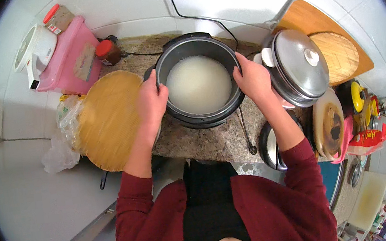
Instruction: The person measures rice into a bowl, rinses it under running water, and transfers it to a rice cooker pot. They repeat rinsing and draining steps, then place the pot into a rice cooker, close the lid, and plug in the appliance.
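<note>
Before me on the speckled counter (195, 141) stands a dark electric cooker (200, 124) with a deep inner pot (189, 44). Cloudy whitish liquid (199, 84) lies in the pot; whether grains are under it I cannot tell. My left hand (153, 100) grips the pot's left rim, thumb on the near side of it. My right hand (253, 76) grips the right rim, its thumb at the inner wall. Both hands' outer fingers are partly hidden. A round, yellowish woven lid or board (112, 119) lies just left of my left forearm.
A lidded metal pot (303, 67) stands close on the right, before wooden boards (341, 43). A black-rimmed lid (270, 143) is near my right forearm. A power cord (248, 139) lies at the counter's front. Back left are a pink bin (75, 59) and a red-capped jar (108, 52).
</note>
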`<state>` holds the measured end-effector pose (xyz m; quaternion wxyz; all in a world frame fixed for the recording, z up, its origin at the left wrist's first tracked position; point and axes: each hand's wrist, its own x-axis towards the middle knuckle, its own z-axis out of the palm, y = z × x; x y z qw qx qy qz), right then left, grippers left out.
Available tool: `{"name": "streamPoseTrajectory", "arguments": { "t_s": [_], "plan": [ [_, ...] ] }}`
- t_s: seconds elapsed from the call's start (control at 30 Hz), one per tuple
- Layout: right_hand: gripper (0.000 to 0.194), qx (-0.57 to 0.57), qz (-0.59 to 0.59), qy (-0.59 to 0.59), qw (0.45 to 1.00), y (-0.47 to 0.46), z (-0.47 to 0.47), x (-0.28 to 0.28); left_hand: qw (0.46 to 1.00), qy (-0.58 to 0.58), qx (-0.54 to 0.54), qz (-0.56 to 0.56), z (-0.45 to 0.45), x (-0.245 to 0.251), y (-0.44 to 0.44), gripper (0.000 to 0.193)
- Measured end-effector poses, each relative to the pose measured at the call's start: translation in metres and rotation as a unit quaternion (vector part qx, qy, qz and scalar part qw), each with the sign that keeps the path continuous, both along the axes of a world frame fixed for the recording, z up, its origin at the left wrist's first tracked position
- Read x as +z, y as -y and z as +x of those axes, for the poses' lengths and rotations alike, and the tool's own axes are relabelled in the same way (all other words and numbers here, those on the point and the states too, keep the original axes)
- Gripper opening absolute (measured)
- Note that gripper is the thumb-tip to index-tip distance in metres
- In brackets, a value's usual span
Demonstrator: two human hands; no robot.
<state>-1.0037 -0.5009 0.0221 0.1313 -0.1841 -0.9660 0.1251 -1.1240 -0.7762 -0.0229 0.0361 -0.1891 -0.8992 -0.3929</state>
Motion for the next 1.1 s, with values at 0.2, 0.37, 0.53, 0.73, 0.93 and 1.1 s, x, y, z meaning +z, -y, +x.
{"name": "streamPoseTrajectory", "arguments": {
  "t_s": [0.2,0.37,0.53,0.73,0.93,1.1],
  "plan": [
    [0.035,0.047,-0.076,-0.059,0.994,-0.005,0.065,-0.011,0.999,0.037,0.002,0.030,0.003,0.005,0.001,0.050],
    [0.019,-0.026,-0.165,0.050,0.985,0.002,0.184,-0.077,0.997,-0.056,0.014,0.054,0.036,0.027,0.004,0.048],
    [0.025,0.273,-0.036,0.046,0.960,0.011,0.230,-0.156,0.981,-0.164,-0.088,0.047,0.093,0.041,-0.004,0.043],
    [0.017,0.213,0.006,0.058,0.975,-0.003,0.214,-0.183,0.969,-0.179,-0.167,0.040,0.131,0.041,-0.022,0.047],
    [0.034,0.101,-0.006,-0.020,0.995,-0.004,0.250,-0.143,0.972,-0.142,-0.179,0.051,0.151,0.034,-0.032,0.045],
    [0.040,-0.131,-0.029,0.021,0.991,-0.022,0.317,-0.120,0.968,-0.155,-0.186,0.059,0.159,0.034,-0.030,0.042]
  ]
}}
